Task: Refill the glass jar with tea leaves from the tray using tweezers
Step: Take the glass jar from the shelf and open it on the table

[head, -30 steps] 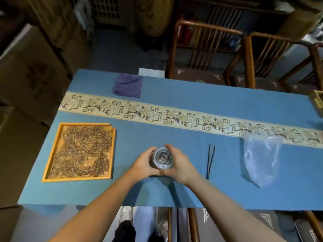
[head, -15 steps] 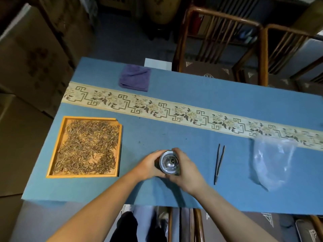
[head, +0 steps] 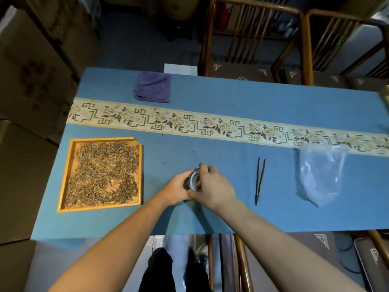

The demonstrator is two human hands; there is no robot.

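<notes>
A small glass jar (head: 194,181) with a shiny round top stands on the blue table near its front edge. My left hand (head: 175,189) grips its left side. My right hand (head: 212,187) curls over its top and right side and hides most of it. Dark tweezers (head: 260,180) lie flat on the cloth, a little to the right of my right hand. A wooden tray (head: 63,186) spread with dry tea leaves (head: 103,173) sits at the left.
A clear plastic bag (head: 320,175) lies at the right. A folded purple cloth (head: 153,87) sits at the back left, beyond a patterned runner (head: 210,128). Wooden chairs (head: 252,39) stand behind the table and cardboard boxes (head: 31,70) to the left.
The camera has shifted, so everything sits a little lower and to the right in view. My right hand has turned further over the jar's top and covers more of it. Both hands stay on the jar.
</notes>
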